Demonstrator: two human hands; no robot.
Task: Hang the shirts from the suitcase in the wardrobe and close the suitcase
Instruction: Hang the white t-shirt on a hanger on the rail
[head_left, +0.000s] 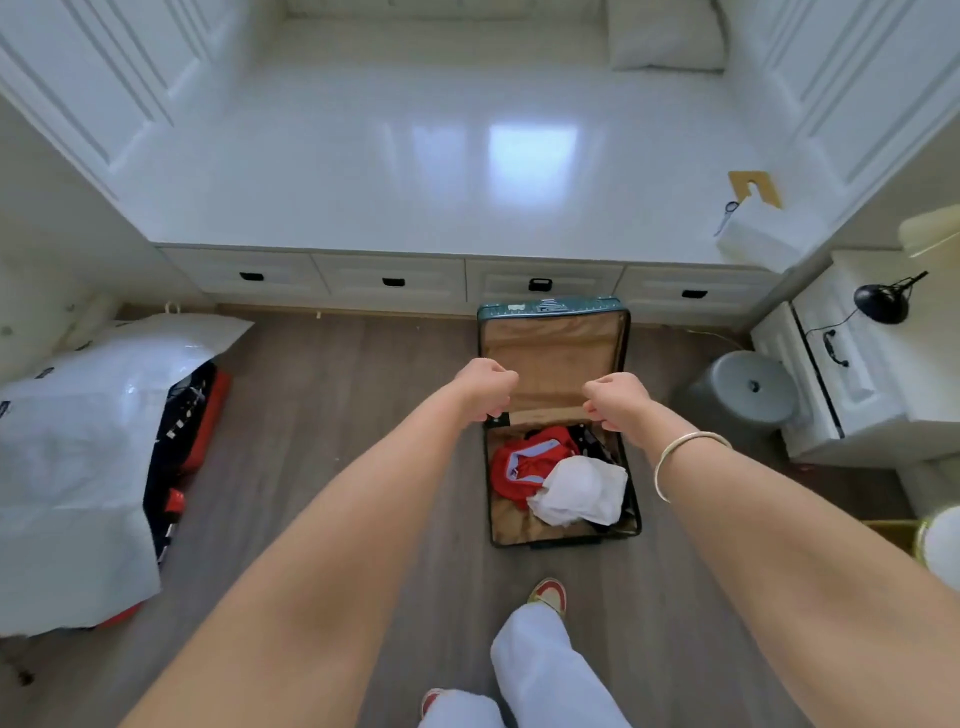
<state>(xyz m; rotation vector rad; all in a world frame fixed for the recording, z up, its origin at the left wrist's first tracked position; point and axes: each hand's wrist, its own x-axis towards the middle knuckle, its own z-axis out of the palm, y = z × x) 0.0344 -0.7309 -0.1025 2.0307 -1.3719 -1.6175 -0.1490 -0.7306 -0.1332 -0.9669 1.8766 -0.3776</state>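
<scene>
1. Left hand (485, 387): fingers curled in and knuckles up, held over the hinge line of the suitcase (553, 348). There is a small dark bit right under the fingertips. I can't tell whether the hand pinches it or holds nothing.
2. Right hand (615, 397): same pose, fingers curled, just right of the left hand with a gap between them. I can't tell if it grips anything either. It has a metal bangle (680, 457) on the wrist.
3. The suitcase lies open on the wood floor (337, 364), under and beyond both hands. The lid stands up past the hands, tan lining facing the camera, leaning on the drawer fronts (389, 280).
4. The bottom half sits below the hands, on the person's side, with clothes still in it:
   - a red garment (524, 462) below the left hand
   - a white garment (582, 491) below the right hand, overlapping the red one
   - something dark (592, 436) just under the right hand
5. Right of the right hand there is a grey round stool (748, 387), and past it a black lamp (880, 304) on a white desk (872, 364).
6. Well left of the left hand, a big white bag (78, 441) lies over a red-and-black case (208, 415).
7. A glossy white platform (415, 156) lies beyond the drawers.
</scene>
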